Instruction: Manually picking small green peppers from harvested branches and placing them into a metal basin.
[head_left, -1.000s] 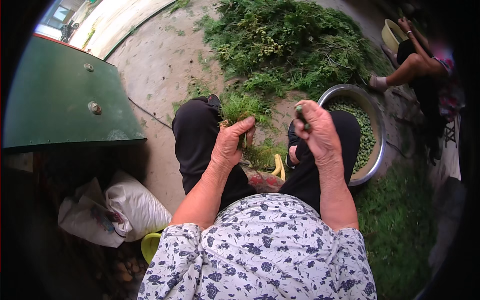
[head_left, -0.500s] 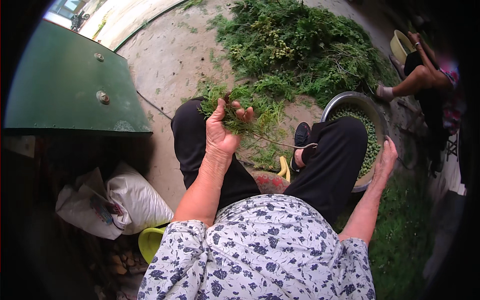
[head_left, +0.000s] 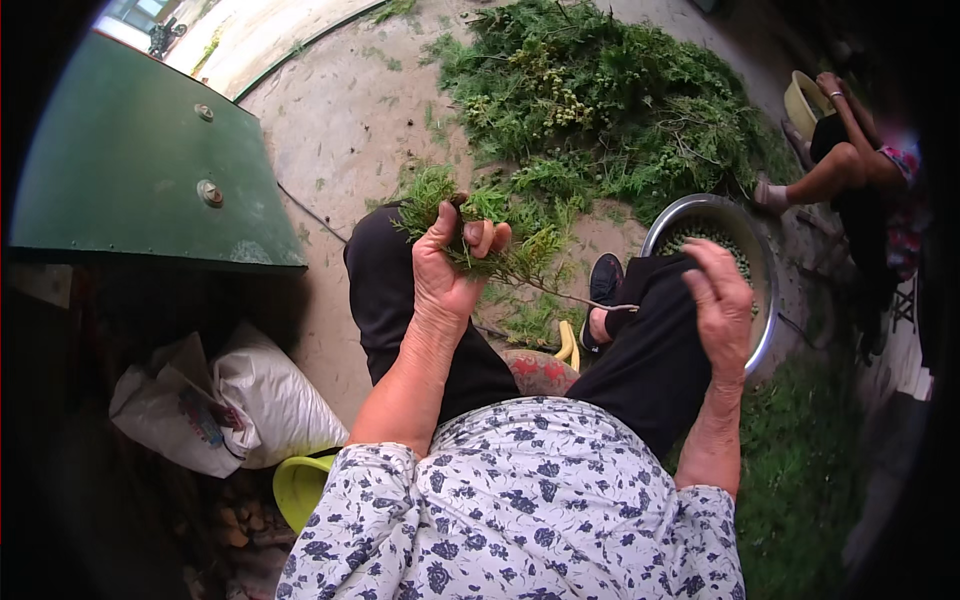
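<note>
My left hand (head_left: 447,265) is closed around a leafy evergreen sprig (head_left: 533,262), held above my left knee. Its bare woody stem points right, toward my other knee. My right hand (head_left: 722,305) is raised by my right knee with fingers apart and nothing seen in them. It covers part of a metal basin (head_left: 769,335) standing beside that knee. Small round green cones (head_left: 712,230) lie in the basin, partly hidden by my hand and leg.
A large heap of cut evergreen branches (head_left: 610,110) lies ahead. A green metal box (head_left: 140,170) stands at left, with a white sack (head_left: 275,395) and yellow-green bucket (head_left: 296,495) below. At far right, another person's hands are at a yellow basin (head_left: 803,105).
My right hand has left the basin's outer rim and come inward and up, to beside my right knee. My left hand still holds the sprig, nearly unmoved.
</note>
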